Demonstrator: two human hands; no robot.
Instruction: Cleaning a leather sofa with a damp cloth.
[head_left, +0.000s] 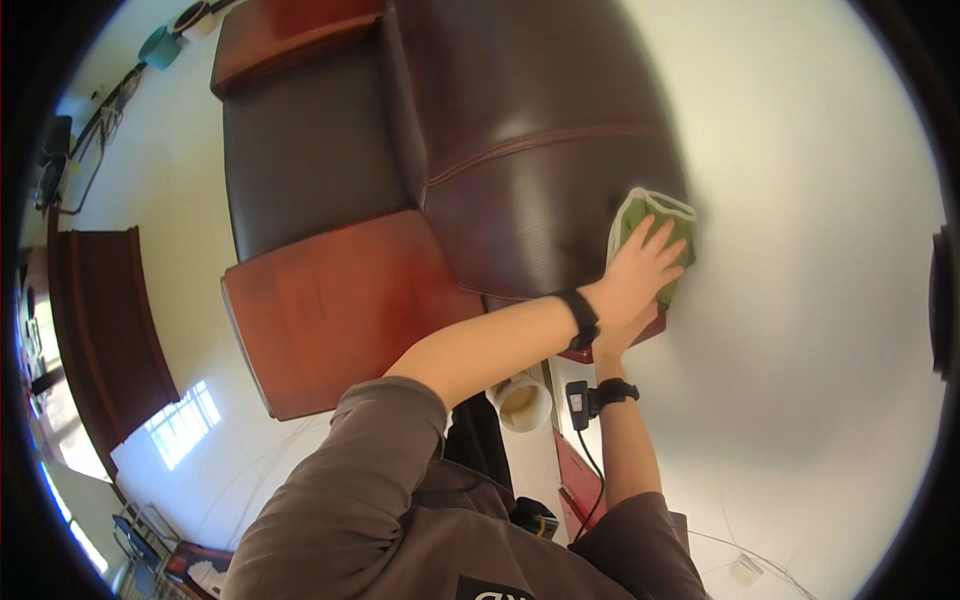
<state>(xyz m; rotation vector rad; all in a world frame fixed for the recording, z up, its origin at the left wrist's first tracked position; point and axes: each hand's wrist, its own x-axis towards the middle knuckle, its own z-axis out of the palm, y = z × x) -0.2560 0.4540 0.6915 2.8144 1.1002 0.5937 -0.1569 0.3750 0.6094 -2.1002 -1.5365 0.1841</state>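
My left hand (636, 262) lies over a green cloth (636, 214) with pale edging, its fingers spread and pressing on it. The cloth rests against the outer edge of a dark brown leather sofa back (517, 210), close to the white wall. Just below, my right hand (625, 330) is mostly hidden behind the left one; whether it also grips the cloth does not show. Both wrists wear black straps, and a small device with a cable (577, 405) sits at the right wrist.
The sofa has a reddish wooden armrest (352, 307) and a dark seat (315, 150). A white bucket (523, 403) stands below my forearms. Dark wooden furniture (116, 330) is across the floor at left. The white wall (795, 225) runs along the right.
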